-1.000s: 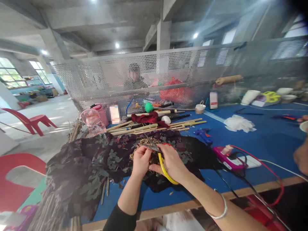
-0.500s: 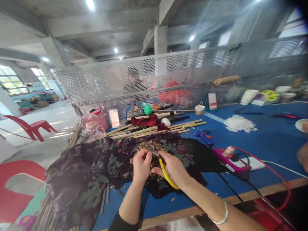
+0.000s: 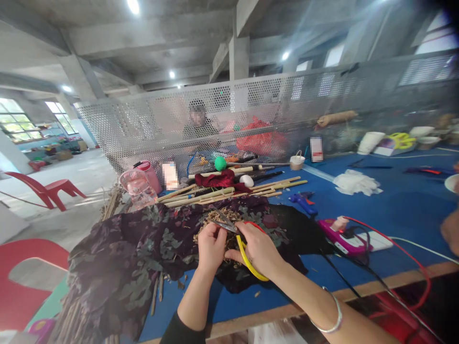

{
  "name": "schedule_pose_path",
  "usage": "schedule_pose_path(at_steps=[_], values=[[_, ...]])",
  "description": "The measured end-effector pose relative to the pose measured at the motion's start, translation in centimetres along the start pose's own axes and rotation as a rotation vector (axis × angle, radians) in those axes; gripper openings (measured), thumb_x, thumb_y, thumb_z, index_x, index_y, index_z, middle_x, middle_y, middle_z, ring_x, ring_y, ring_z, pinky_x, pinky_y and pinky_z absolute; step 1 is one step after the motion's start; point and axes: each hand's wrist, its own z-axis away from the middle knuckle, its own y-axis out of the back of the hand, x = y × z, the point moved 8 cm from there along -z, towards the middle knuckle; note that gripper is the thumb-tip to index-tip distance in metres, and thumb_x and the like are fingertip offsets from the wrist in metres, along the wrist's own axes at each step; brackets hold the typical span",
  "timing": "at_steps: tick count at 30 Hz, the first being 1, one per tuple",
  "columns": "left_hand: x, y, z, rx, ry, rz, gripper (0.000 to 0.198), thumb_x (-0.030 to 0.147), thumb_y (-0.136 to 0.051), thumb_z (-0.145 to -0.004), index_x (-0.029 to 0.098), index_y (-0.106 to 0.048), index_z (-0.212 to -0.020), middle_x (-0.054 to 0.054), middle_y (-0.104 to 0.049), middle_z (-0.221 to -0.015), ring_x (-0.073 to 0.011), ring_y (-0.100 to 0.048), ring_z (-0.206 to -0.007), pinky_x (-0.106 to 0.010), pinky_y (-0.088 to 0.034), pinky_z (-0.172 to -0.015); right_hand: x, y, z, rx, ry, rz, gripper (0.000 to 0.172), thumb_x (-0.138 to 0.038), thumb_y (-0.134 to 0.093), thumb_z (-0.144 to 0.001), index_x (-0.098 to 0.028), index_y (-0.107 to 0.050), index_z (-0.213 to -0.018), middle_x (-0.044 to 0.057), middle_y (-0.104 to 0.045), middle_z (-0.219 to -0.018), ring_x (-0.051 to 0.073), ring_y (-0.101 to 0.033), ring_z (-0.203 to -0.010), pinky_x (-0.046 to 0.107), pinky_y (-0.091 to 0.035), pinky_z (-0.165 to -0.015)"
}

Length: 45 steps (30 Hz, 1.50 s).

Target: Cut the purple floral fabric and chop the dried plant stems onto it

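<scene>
My right hand [image 3: 256, 246] grips a pair of scissors [image 3: 244, 255]. One handle is yellow, and a bit of red shows above the knuckles. The two grey blades stand apart and point left, over a heap of brown dry plant scraps [image 3: 224, 215]. Close to the lower blade, my left hand [image 3: 211, 246] is closed with thumb and forefinger pinched together. What it pinches is too small or hidden to make out. Under the scraps lies a dark flowered cloth [image 3: 139, 243] spread across the blue table [image 3: 190, 296].
Behind the cloth lie bamboo sticks [image 3: 201, 197], a dark red cloth [image 3: 215, 179] and a green ball [image 3: 220, 163]. Right of it are a blue glue gun [image 3: 304, 203] and a pink power strip [image 3: 337, 239] with cables. Another person's hand [image 3: 450, 234] shows at the right edge.
The scissors blades have spread apart, and a red part of the handle now shows above my right hand. My left hand stays in almost the same place.
</scene>
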Motion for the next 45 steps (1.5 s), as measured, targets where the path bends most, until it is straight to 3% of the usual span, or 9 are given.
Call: schedule_pose_path(at_steps=[9,14,19,24,26,28,31,40,45], values=[[-0.3,0.6,-0.2,0.037,0.014,-0.156,0.023,0.029,-0.049,-0.081,0.016,-0.063,-0.067,0.002,-0.056,-0.059,-0.0101,-0.046,-0.056,-0.021,-0.034,-0.055,0.9,-0.8,0.1,-0.123,-0.098,-0.059,0.045,-0.054,-0.055,-0.078,-0.021,-0.054,-0.108,0.007,-0.067,-0.089,0.024,-0.064,-0.083,0.027,-0.042,-0.068],[-2.3,3.7,-1.6,0.143,0.146,-0.357,0.02,0.035,-0.059,-0.074,0.018,-0.069,-0.068,0.0,-0.062,-0.06,-0.0126,-0.052,-0.057,-0.023,-0.036,-0.059,2.0,-0.5,0.3,-0.255,-0.155,-0.073,0.06,-0.06,-0.06,-0.07,-0.018,-0.05,-0.111,0.006,-0.065,-0.078,0.022,-0.063,-0.072,0.024,-0.036,-0.058],[-1.8,6.2,-1.6,0.173,0.16,-0.393,0.023,0.039,-0.059,-0.075,0.018,-0.069,-0.073,-0.002,-0.063,-0.064,-0.0142,-0.054,-0.061,-0.024,-0.036,-0.06,3.0,1.1,0.4,-0.191,-0.161,-0.118,0.055,-0.054,-0.055,-0.077,-0.019,-0.044,-0.117,0.001,-0.061,-0.068,0.02,-0.06,-0.063,0.024,-0.034,-0.055],[1.6,2.8,0.9,-0.116,0.024,-0.506,0.016,0.031,-0.062,-0.075,0.019,-0.068,-0.067,-0.003,-0.062,-0.066,-0.0149,-0.054,-0.061,-0.025,-0.036,-0.06,5.2,2.0,1.0,-0.071,-0.22,-0.192,0.053,-0.054,-0.052,-0.079,-0.017,-0.047,-0.117,0.003,-0.063,-0.072,0.021,-0.062,-0.066,0.027,-0.041,-0.06],[2.2,1.3,2.3,-0.184,0.003,-0.572,0.013,0.029,-0.065,-0.074,0.019,-0.069,-0.08,-0.006,-0.064,-0.081,-0.0182,-0.058,-0.074,-0.026,-0.039,-0.066,6.2,2.1,1.4,-0.046,-0.261,-0.215,0.053,-0.054,-0.052,-0.079,-0.017,-0.048,-0.116,0.005,-0.065,-0.077,0.021,-0.063,-0.07,0.028,-0.043,-0.063],[2.0,0.4,3.4,-0.211,0.026,-0.643,0.034,0.026,-0.07,-0.07,0.018,-0.066,-0.103,-0.009,-0.061,-0.099,-0.0224,-0.059,-0.088,-0.028,-0.042,-0.073,6.9,2.1,1.9,-0.034,-0.287,-0.239,0.052,-0.054,-0.051,-0.079,-0.016,-0.049,-0.114,0.007,-0.066,-0.081,0.021,-0.063,-0.074,0.028,-0.045,-0.066],[0.9,-0.2,4.1,-0.23,0.061,-0.717,0.056,0.02,-0.07,-0.069,0.019,-0.055,-0.123,-0.01,-0.056,-0.109,-0.0242,-0.057,-0.098,-0.028,-0.043,-0.08,7.5,1.9,2.5,-0.037,-0.294,-0.281,0.049,-0.054,-0.051,-0.079,-0.016,-0.05,-0.111,0.008,-0.067,-0.086,0.021,-0.064,-0.078,0.029,-0.045,-0.07],[0.5,-1.1,-0.5,-0.246,-0.055,-0.6,0.014,0.018,-0.061,-0.074,0.019,-0.073,-0.082,-0.007,-0.069,-0.083,-0.0206,-0.062,-0.079,-0.03,-0.045,-0.076,8.0,0.6,3.0,-0.065,-0.307,-0.266,0.048,-0.052,-0.052,-0.079,-0.018,-0.049,-0.113,0.005,-0.065,-0.078,0.02,-0.062,-0.071,0.028,-0.044,-0.066],[-2.0,1.0,-2.2,-0.058,0.176,-0.269,0.015,0.025,-0.063,-0.072,0.017,-0.073,-0.08,-0.004,-0.068,-0.065,-0.0157,-0.06,-0.059,-0.028,-0.047,-0.064,7.0,0.2,3.0,-0.143,-0.26,-0.236,0.049,-0.053,-0.054,-0.078,-0.018,-0.049,-0.112,0.005,-0.065,-0.079,0.022,-0.063,-0.073,0.028,-0.041,-0.061]])
